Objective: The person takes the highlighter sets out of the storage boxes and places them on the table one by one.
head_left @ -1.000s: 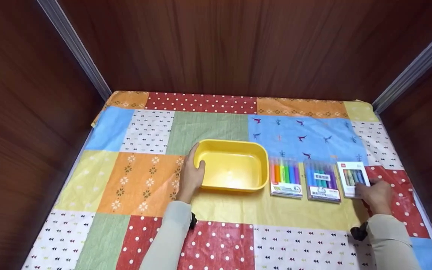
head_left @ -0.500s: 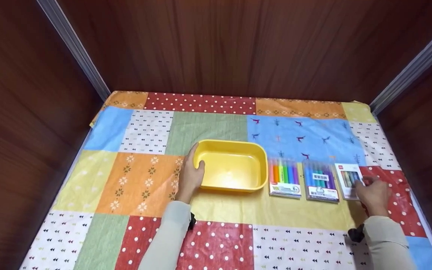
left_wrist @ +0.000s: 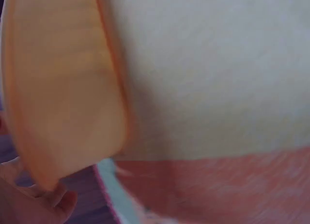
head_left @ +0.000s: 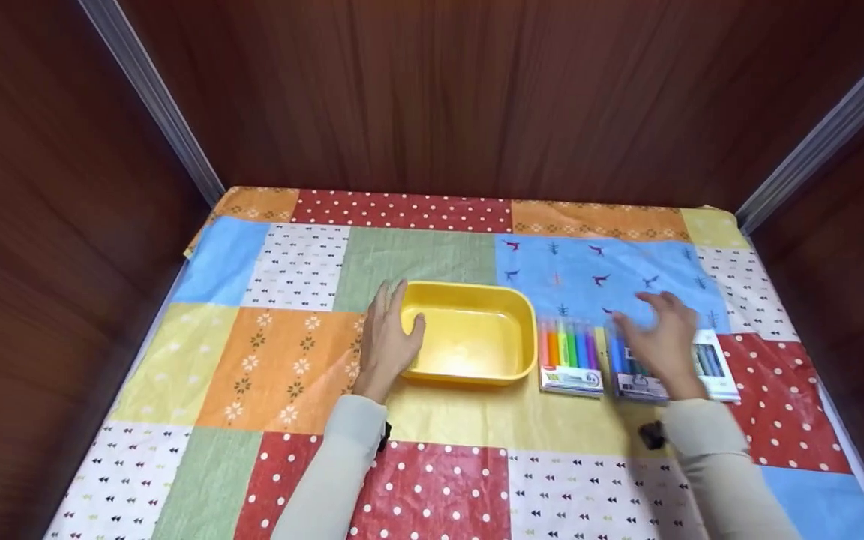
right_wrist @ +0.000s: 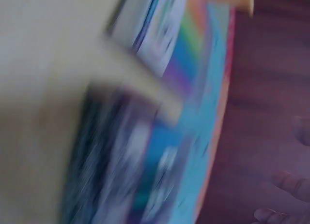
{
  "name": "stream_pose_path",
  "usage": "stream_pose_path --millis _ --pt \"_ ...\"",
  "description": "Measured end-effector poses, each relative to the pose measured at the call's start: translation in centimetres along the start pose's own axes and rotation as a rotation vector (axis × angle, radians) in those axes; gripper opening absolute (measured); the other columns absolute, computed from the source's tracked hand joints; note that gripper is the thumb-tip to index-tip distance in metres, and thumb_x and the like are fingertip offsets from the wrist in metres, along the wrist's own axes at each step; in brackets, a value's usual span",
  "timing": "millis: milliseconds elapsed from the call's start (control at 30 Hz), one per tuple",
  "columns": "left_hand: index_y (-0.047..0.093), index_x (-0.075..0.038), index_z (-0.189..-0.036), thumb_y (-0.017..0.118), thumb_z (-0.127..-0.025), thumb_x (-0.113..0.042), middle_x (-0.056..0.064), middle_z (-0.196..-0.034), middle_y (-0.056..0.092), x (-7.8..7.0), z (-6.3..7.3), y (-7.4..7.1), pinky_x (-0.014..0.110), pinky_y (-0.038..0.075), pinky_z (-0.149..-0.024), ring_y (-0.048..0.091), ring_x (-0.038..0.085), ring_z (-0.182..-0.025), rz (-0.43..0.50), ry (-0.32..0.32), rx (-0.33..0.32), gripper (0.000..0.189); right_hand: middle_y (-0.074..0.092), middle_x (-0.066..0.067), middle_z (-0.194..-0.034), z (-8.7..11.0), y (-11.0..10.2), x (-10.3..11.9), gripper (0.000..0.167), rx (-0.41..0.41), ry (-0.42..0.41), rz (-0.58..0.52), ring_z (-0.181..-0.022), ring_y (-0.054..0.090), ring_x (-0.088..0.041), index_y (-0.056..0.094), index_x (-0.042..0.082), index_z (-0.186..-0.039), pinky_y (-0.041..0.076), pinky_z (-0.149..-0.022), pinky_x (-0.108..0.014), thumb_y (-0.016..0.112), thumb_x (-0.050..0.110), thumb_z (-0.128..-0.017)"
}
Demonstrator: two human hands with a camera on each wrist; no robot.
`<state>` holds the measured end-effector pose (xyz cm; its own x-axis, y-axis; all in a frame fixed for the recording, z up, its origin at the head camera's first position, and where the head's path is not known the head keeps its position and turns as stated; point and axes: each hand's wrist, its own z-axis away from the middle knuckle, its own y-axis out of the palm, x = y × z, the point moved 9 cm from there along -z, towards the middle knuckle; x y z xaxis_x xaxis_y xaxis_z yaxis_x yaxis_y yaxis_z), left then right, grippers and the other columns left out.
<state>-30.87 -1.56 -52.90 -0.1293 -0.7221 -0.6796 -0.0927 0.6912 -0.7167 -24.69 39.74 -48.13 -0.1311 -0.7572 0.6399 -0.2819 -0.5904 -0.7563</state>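
My left hand [head_left: 391, 337] is at the left end of a yellow plastic bin [head_left: 469, 373], fingers fairly straight and thumb apart. The left wrist view has its fingers [left_wrist: 63, 204] beside the bin's end; firm contact cannot be judged. Over the middle pack of markers [head_left: 638, 386] hovers my right hand [head_left: 664, 341], fingers spread and nothing held. That hand partly covers the pack. Left of it lies a pack of rainbow-coloured markers [head_left: 571, 360], and right of it a white windowed box [head_left: 715, 367], partly hidden. Motion blurs the packs in the right wrist view.
A patchwork-patterned cloth [head_left: 447, 480] covers the table. Dark wood-grain panels [head_left: 432, 97] rise behind and on both sides, with metal strips at the corners. The bin's right end stands close to the rainbow markers.
My right hand has left the white box and moved left over the middle marker pack. My left hand has shifted slightly right, its fingers more spread. The bin has stayed about where it was.
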Motion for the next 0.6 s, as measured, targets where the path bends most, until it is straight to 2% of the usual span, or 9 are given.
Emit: stream_pose_path --millis 100,233,333,467,600 --pt "0.036 -0.023 -0.157 0.06 -0.097 -0.04 0.012 -0.168 0.02 -1.5 -0.2 0.6 0.055 0.037 -0.118 0.031 0.035 -0.152 -0.082 0.059 0.031 0.067 0.029 -0.034 -0.159 -0.1 3.0 3.4 0.064 0.064 -0.061 0.02 -0.147 0.02 -0.056 0.051 0.001 -0.144 0.019 -0.116 -0.076 0.07 0.037 -0.093" --pt "0.033 -0.023 -0.158 0.058 -0.097 -0.047 0.014 -0.169 0.015 -3.5 0.0 2.2 0.055 0.031 -0.123 0.024 0.035 -0.155 -0.162 0.171 0.114 0.07 0.028 -0.031 -0.161 0.4 7.6 7.5 0.066 0.129 -0.146 0.064 -0.148 0.024 -0.055 0.05 0.005 -0.147 0.022 -0.116 -0.076 0.069 0.039 -0.093" --pt "0.03 -0.026 -0.159 0.053 -0.098 -0.054 0.013 -0.17 0.011 -4.1 0.2 3.4 0.053 0.025 -0.126 0.019 0.034 -0.157 -0.228 0.227 0.16 0.071 0.022 -0.03 -0.164 1.1 10.9 9.8 0.07 0.167 -0.194 0.092 -0.148 0.023 -0.055 0.046 0.009 -0.15 0.02 -0.117 -0.075 0.066 0.046 -0.094" --pt "0.03 -0.03 -0.159 0.046 -0.099 -0.059 0.014 -0.171 0.01 -3.7 0.5 4.3 0.052 0.022 -0.128 0.017 0.035 -0.157 -0.279 0.253 0.136 0.069 0.01 -0.026 -0.168 2.1 14.1 10.7 0.079 0.189 -0.224 0.164 -0.152 0.017 -0.052 0.037 0.02 -0.157 0.016 -0.119 -0.074 0.057 0.063 -0.093" --pt "0.03 -0.032 -0.159 0.044 -0.099 -0.061 0.016 -0.17 0.011 -2.5 1.7 5.5 0.053 0.02 -0.128 0.016 0.037 -0.157 -0.283 0.251 0.114 0.068 0.001 -0.021 -0.17 3.7 16.3 9.2 0.083 0.215 -0.214 0.245 -0.156 0.009 -0.047 0.027 0.028 -0.16 0.014 -0.122 -0.07 0.045 0.073 -0.093"
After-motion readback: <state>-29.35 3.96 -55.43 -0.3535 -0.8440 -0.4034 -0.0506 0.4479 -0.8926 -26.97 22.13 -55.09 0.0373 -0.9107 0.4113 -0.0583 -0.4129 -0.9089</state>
